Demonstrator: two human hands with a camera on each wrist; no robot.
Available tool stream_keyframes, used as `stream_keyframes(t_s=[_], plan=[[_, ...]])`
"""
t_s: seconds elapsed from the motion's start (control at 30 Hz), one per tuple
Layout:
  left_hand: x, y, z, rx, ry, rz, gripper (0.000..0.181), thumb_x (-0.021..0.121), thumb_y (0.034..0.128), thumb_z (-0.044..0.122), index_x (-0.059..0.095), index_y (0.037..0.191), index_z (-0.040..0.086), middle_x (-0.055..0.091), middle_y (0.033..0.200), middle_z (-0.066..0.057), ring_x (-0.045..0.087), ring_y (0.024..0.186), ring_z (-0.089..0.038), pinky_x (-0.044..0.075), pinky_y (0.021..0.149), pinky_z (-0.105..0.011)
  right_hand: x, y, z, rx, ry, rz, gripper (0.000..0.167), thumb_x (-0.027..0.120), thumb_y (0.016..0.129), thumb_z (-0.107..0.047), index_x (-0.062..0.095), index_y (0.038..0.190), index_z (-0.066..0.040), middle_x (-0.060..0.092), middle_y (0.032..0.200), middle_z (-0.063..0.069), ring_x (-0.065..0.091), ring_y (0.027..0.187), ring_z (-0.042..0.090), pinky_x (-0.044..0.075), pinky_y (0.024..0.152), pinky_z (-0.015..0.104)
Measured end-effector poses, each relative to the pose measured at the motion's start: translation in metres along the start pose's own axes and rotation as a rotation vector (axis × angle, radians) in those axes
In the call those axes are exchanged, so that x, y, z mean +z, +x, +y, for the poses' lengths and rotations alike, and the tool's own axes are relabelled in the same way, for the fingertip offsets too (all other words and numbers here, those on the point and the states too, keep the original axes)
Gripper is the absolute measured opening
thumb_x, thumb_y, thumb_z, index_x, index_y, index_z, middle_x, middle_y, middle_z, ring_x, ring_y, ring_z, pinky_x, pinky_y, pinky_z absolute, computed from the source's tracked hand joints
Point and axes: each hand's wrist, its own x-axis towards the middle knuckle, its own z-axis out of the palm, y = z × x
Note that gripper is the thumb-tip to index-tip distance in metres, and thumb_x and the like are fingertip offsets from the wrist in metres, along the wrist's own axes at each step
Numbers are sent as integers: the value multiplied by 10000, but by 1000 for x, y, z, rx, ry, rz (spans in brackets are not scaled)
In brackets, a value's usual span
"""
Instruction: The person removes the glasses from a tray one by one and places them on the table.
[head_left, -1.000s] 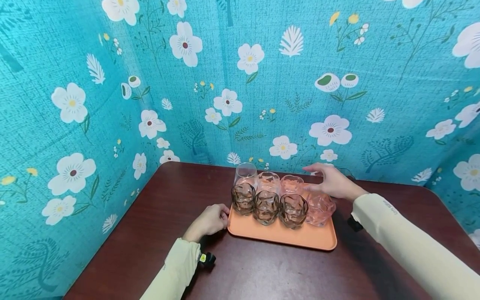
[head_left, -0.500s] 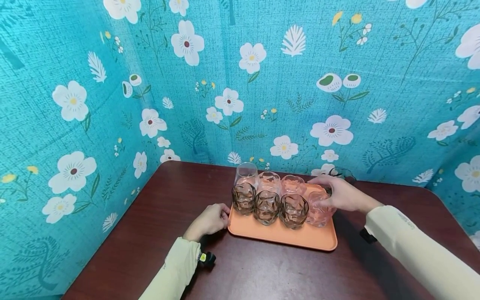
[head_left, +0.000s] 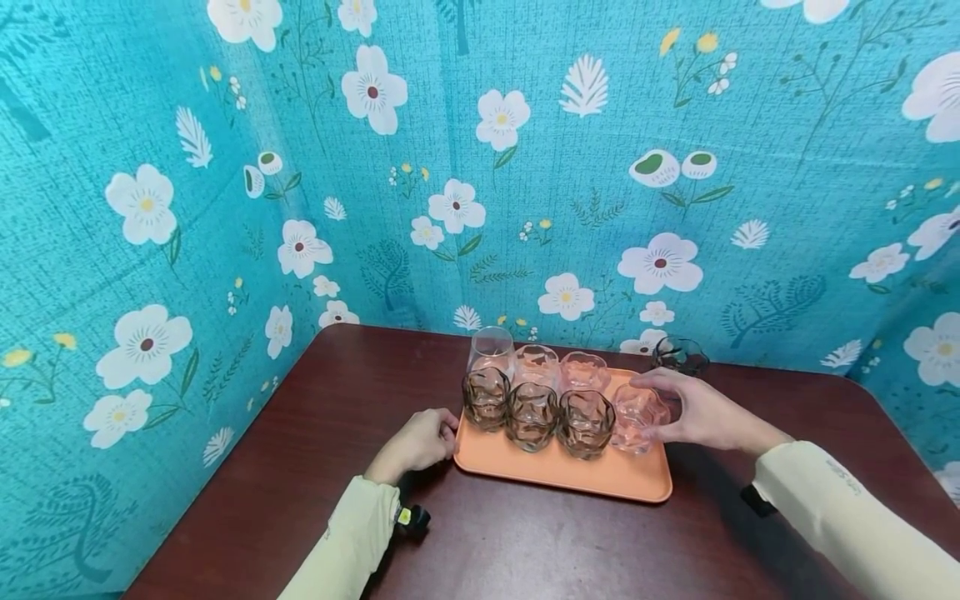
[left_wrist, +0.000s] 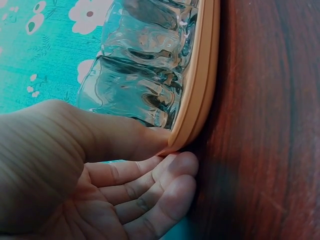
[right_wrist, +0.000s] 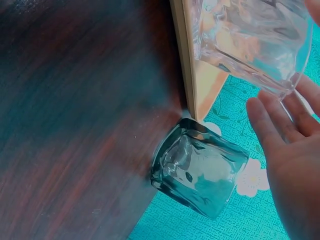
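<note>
My left hand (head_left: 422, 437) pinches the left edge of an orange tray (head_left: 558, 478); in the left wrist view its thumb lies on the rim (left_wrist: 195, 100) and the other fingers curl beneath. Several glasses stand on the tray: smoky ones (head_left: 587, 423) in front, clear and pinkish ones (head_left: 583, 373) behind. At the tray's right end is a pinkish clear glass (head_left: 636, 417). Around its right side my right hand (head_left: 697, 412) is spread, thumb in front and fingers behind. The right wrist view shows fingertips by its rim; firm contact cannot be told.
A smoky glass (head_left: 681, 357) stands on the dark red table (head_left: 360, 375) behind the right hand, off the tray's back right corner. A blue flowered cloth (head_left: 450, 167) hangs behind and left of the table.
My right hand has moved from above the tray's back right part to the right and forward, beside the pinkish glass. The smoky glass behind it shows more fully. My left hand stays at the tray.
</note>
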Motion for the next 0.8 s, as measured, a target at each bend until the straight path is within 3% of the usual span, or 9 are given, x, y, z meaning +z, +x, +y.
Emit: stream_keyframes(t_s=[0.5,0.8], plan=[[-1,-2,3,-6,-15,-12,233,589,792,-6,586,1025,-8,566,718,-2,532,575,-123,435,555,-277,8,-3,3,-7,-31,91,652,857,649,-366,598,1193,-117,598,1134,-8,569,1044,198,469,832,445],[-2,-3,3,9,-5,-10,224,589,791,0,585,1015,-9,565,716,3,529,567,-119,433,550,-273,2,-12,-2,34,-54,162,703,833,631,-485,598,1198,-142,601,1109,9,552,908,155,482,738,406]])
